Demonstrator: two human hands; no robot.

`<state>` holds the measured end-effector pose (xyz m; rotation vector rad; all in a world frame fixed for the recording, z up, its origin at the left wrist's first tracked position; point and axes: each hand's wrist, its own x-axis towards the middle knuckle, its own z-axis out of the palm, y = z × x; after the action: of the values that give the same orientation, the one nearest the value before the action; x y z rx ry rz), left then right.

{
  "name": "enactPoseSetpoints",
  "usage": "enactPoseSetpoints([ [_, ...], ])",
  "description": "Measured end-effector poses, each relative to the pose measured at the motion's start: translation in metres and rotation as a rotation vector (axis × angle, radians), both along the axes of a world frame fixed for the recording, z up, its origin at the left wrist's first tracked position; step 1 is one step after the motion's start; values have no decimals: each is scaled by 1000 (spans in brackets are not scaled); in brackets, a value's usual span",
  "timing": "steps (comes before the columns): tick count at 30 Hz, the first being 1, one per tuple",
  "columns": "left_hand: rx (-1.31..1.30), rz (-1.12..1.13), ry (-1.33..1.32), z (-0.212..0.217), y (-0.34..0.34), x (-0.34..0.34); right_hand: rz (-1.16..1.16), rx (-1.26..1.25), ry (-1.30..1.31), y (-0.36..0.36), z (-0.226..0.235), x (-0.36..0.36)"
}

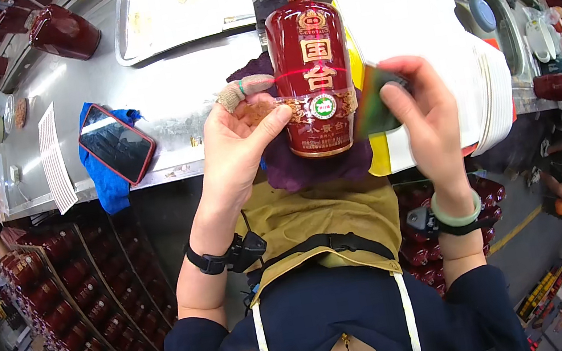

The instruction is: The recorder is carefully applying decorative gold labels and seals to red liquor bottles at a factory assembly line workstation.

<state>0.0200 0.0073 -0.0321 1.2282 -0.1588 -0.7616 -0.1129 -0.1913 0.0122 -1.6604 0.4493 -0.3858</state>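
A dark red glass bottle (307, 39) with gold lettering, a patterned gold band and a round green-and-white sticker lies in front of me on a purple cloth (294, 162). My left hand (242, 126) holds the bottle's left side, thumb on the gold band; finger covers sit on some of its fingers. Pinched between thumb and fingers of my right hand (423, 105) is a thin, dark green flat piece (376, 105), close to the bottle's right side. Blur hides its exact kind and whether it touches the glass. A red light line crosses the bottle.
A phone (115, 143) rests on a blue cloth (108, 195) at left, beside a white strip (56, 156). Trays (121, 46), stacked white sheets (459, 96) and another red bottle (64, 33) surround the work spot. Crates of bottles (70, 282) stand lower left; people work at both sides.
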Motion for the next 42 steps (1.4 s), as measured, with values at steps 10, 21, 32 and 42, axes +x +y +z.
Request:
enactPoseSetpoints([
  [10,-46,4,82,-10,4,0,-95,-168,33,-9,-12,-7],
  [21,241,242,-937,-35,15,-29,183,-820,90,31,-15,2],
  [32,498,-119,-1163,-32,10,-44,113,-369,-66,16,-38,4],
  [42,285,177,-1222,-33,-5,-36,128,-636,-15,23,-33,5],
])
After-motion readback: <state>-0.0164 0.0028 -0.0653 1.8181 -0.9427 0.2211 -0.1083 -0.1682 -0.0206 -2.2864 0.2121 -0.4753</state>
